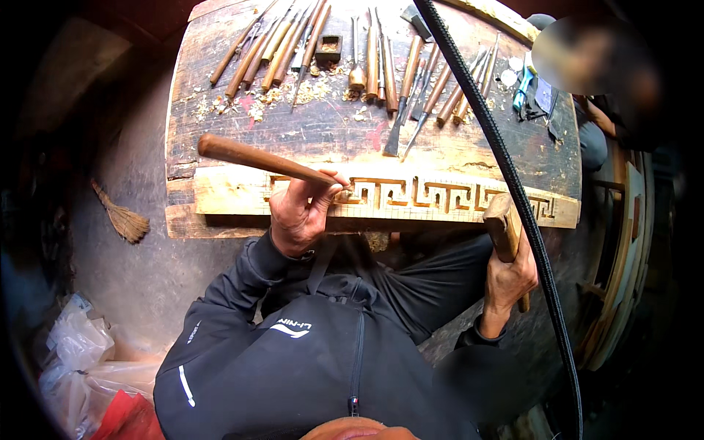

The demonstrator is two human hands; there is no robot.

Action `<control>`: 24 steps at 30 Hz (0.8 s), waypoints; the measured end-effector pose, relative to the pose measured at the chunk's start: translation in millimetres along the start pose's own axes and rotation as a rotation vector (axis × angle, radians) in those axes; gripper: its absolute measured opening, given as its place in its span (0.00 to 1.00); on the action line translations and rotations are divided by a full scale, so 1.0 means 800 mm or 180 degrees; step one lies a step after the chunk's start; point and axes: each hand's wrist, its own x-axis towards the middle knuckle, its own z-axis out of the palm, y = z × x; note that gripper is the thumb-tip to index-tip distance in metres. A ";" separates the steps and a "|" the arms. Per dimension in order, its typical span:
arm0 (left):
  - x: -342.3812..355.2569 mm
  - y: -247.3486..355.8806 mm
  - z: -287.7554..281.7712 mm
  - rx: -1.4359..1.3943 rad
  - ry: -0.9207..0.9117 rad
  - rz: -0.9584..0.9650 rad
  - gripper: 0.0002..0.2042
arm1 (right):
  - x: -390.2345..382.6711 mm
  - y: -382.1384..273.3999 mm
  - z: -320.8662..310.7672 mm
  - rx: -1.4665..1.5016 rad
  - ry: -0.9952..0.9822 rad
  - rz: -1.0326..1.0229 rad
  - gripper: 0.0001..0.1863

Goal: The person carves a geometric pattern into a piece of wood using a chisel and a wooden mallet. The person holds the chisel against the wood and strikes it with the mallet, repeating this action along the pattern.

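A long pale wooden board (235,192) with a carved, cut-through key pattern lies along the near edge of the workbench. My left hand (299,214) is closed round the lower part of a wooden-handled chisel (253,157), resting on the board at the left part of the pattern. The handle slants up to the left; the blade tip is hidden by my fingers. In my right hand (511,276) is a wooden mallet (504,226), gripped by its handle. Its head is raised in front of the board's right part, apart from the chisel.
Several chisels (293,45) lie in rows across the back of the workbench (455,143), among wood shavings (312,91) and a small dark box (328,49). A black braided cable (506,154) crosses the view. A hand broom (123,216) lies on the floor at left. Another person (594,121) is at far right.
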 end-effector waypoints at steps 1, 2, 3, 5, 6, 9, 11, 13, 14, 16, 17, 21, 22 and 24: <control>-0.001 -0.001 -0.001 0.0023 -0.0017 -0.0017 0.08 | -0.006 0.002 0.006 -0.0016 0.0067 -0.0005 0.38; -0.001 -0.002 -0.002 0.0045 -0.0029 -0.0025 0.08 | -0.010 0.003 0.011 -0.0032 0.0145 -0.0013 0.38; -0.002 -0.002 -0.002 0.0066 -0.0043 -0.0032 0.08 | -0.013 0.004 0.014 -0.0049 0.0223 -0.0020 0.38; 0.002 0.002 -0.004 0.0095 -0.0110 -0.0012 0.08 | -0.014 0.005 0.017 -0.0039 0.0191 0.0056 0.38; 0.004 0.003 -0.004 0.0107 -0.0142 0.0002 0.07 | -0.013 0.005 0.019 -0.0035 0.0180 0.0094 0.38; 0.004 0.003 -0.005 0.0197 -0.0194 0.0037 0.07 | -0.014 0.008 0.022 -0.0064 0.0190 0.0132 0.38; 0.005 0.000 -0.007 0.0409 -0.0322 0.0235 0.08 | -0.014 0.009 0.022 -0.0075 0.0212 0.0111 0.39; 0.009 -0.002 -0.006 0.0635 -0.0349 0.0600 0.09 | -0.014 0.008 0.020 -0.0065 0.0236 0.0073 0.38; 0.012 -0.003 -0.003 0.0746 -0.0311 0.0866 0.10 | -0.013 0.006 0.018 -0.0084 0.0211 0.0073 0.38; 0.012 0.005 0.003 0.1121 -0.0325 0.1233 0.12 | -0.011 0.002 0.016 -0.0123 0.0160 0.0074 0.38; 0.010 0.002 -0.003 0.1516 -0.0541 0.1420 0.14 | -0.010 0.001 0.015 -0.0106 0.0191 0.0038 0.38; 0.008 -0.003 0.007 0.1389 -0.0407 0.1370 0.15 | -0.006 -0.001 0.014 -0.0045 0.0268 -0.0038 0.38; 0.008 -0.001 0.010 0.1407 -0.0371 0.1406 0.14 | -0.006 -0.002 0.014 -0.0030 0.0277 -0.0040 0.38; 0.009 -0.001 0.009 0.1488 -0.0420 0.1432 0.15 | -0.007 0.000 0.015 -0.0073 0.0354 -0.0124 0.37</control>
